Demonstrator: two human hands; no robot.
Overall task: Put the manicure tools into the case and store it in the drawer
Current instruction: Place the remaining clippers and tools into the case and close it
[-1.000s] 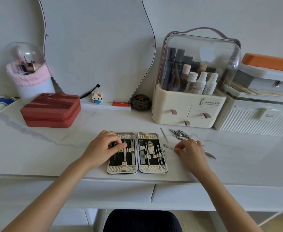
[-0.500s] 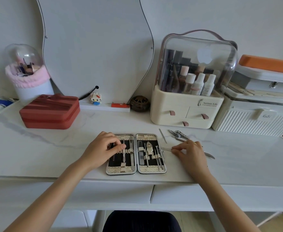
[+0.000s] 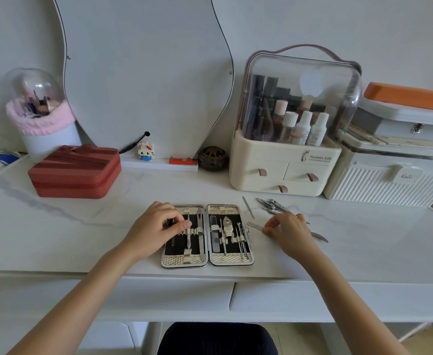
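The manicure case point(image 3: 207, 261) lies open and flat near the desk's front edge, with several metal tools strapped into both black halves. My left hand point(image 3: 156, 226) rests on the case's left half, fingers curled onto the strap and a tool there. My right hand point(image 3: 288, 233) lies just right of the case and pinches a slim metal tool point(image 3: 255, 226) lying on the desk. More loose tools point(image 3: 271, 205) sit in a small heap behind that hand, and a thin stick point(image 3: 248, 210) lies beside them. Two closed drawer fronts point(image 3: 312, 297) run under the desktop.
A red zip box point(image 3: 75, 172) stands at the back left, next to a brush holder point(image 3: 42, 119) with a clear dome. A cream cosmetics organiser point(image 3: 284, 172) and a white ribbed box point(image 3: 389, 185) line the back right. A mirror point(image 3: 143, 73) leans on the wall.
My right hand has slid slightly left onto the slim tool and its fingers have closed on it. My left hand stays on the case's left half.
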